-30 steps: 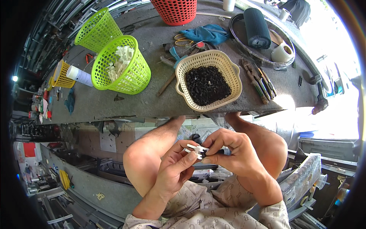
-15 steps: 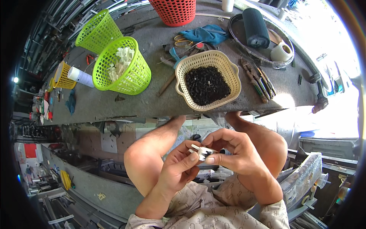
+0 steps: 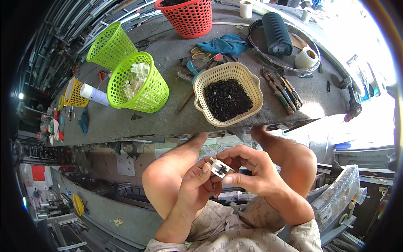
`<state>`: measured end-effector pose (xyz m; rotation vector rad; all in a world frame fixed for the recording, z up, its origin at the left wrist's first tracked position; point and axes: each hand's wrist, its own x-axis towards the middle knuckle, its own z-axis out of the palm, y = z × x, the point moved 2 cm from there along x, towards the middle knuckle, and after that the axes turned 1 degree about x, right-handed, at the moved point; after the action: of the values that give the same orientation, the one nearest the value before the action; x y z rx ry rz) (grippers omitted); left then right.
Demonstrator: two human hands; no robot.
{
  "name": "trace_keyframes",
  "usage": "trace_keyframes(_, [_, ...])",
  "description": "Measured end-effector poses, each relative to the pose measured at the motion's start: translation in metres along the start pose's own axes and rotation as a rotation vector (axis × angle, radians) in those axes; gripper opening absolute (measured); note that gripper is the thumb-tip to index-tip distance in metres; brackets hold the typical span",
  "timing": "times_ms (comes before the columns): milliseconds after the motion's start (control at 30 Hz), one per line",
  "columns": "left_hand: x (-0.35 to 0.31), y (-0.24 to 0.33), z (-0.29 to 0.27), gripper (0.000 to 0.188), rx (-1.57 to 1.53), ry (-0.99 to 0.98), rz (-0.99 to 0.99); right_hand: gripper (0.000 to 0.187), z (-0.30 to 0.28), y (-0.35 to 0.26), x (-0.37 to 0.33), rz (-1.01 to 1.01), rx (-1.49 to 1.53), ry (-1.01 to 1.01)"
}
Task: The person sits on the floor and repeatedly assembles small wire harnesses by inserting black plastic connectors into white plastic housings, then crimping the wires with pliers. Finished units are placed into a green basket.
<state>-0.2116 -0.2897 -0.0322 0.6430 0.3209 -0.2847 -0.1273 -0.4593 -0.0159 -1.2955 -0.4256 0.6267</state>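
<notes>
Above my lap, a small white plastic fitting [image 3: 220, 166] with black pieces set in it sits between my two hands. The fingers of my left hand [image 3: 195, 185] are closed round its left side, the thumb resting near its edge. My right hand [image 3: 254, 172] pinches its right side, thumb below and index finger curled above; some fingertips are hidden behind it. Beyond my knees, a cream basket [image 3: 200, 105] on the bench holds many small black pieces [image 3: 226, 98]. Similar white fittings [image 3: 136, 80] fill part of a lime-green basket [image 3: 153, 94] to its left.
Another green basket [image 3: 105, 44] and a red basket [image 3: 189, 19] stand farther back on the grey bench [image 3: 168, 122]. Pliers-like hand tools [image 3: 283, 92] lie right of the cream basket. Beyond are a blue cloth [image 3: 224, 44], a dark roll [image 3: 277, 35] and a white roll [image 3: 306, 58].
The white fitting has been turned between my hands, so its side with the black pieces shows more. The bench and baskets sit slightly lower in the picture.
</notes>
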Motion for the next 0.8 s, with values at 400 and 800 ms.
trace_keyframes(400, [0.001,-0.003,0.000,0.045,0.077,0.005,0.082,0.034,0.001,-0.008,0.001,-0.007,-0.011,-0.008])
trace_keyframes(800, [0.002,-0.010,-0.010,0.047,0.061,-0.019,0.082,0.030,0.003,-0.014,-0.002,-0.090,-0.230,0.015])
